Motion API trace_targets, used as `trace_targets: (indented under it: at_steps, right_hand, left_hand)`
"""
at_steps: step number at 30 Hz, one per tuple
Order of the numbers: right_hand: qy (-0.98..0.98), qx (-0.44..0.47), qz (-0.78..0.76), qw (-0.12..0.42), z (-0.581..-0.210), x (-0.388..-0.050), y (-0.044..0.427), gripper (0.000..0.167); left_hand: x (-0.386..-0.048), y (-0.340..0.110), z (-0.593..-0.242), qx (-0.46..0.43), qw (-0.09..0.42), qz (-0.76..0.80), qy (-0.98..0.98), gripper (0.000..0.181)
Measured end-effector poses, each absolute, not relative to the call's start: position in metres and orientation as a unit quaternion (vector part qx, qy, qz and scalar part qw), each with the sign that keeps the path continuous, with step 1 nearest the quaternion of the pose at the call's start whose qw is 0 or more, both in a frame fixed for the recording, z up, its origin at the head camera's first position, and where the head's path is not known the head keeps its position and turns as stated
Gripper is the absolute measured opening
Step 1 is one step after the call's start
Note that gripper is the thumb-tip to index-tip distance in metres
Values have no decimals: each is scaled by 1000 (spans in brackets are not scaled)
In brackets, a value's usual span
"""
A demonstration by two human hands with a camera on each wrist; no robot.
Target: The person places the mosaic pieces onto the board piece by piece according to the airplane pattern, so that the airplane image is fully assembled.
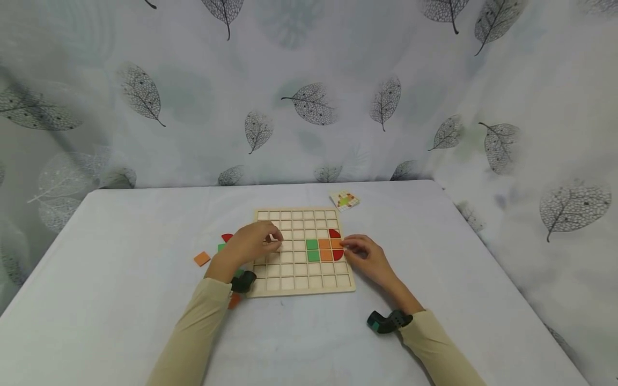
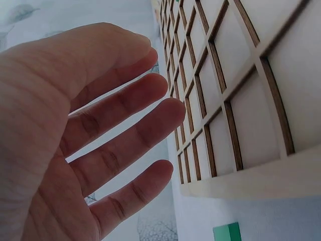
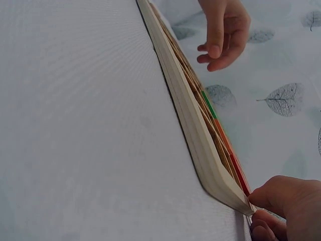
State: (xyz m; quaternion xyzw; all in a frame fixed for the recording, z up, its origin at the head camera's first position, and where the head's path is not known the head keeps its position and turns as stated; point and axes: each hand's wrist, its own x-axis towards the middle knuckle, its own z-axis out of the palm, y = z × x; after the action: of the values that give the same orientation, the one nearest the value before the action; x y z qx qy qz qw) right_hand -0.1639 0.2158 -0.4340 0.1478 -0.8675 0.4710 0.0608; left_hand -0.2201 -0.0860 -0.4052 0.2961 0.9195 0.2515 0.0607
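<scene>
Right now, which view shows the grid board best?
Head: nearly the whole grid board shows from above, layout readable, though the left hand covers part of its left side. Left wrist: only a close, slanted portion. Right wrist: mostly its side, top nearly edge-on.

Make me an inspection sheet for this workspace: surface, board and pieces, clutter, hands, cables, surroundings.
Surface: white-covered table.
Job's things: gridded wooden board; green squares, orange squares and curved red pieces in its right part; patterned card by its far right corner.
Clutter: loose orange piece left of the board; more loose pieces, partly hidden by the left arm.
Left hand: over the board's left part, fingers apart, no piece seen in it.
Right hand: at the board's right edge; whether it grips anything is unclear.
Cables: nothing seen.
Surroundings: leaf-printed backdrop behind the table.
</scene>
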Motion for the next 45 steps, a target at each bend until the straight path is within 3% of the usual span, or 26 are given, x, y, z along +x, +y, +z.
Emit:
trace_targets:
  at_steps: [13,28,45]
  right_hand:
    - [-865,143,478,61,-471,-181,232,23]
    - [-867,144,472,69,-473,-181,233,22]
    - [-873,139,464,63,-471,-182,231,23]
  left_hand:
    - [-214,-106,-407,269,54,266,924,10]
    - [-216,-126,-415,262,26,269,927,7]
    - [-224,-152,-422,235,44,261,935,18]
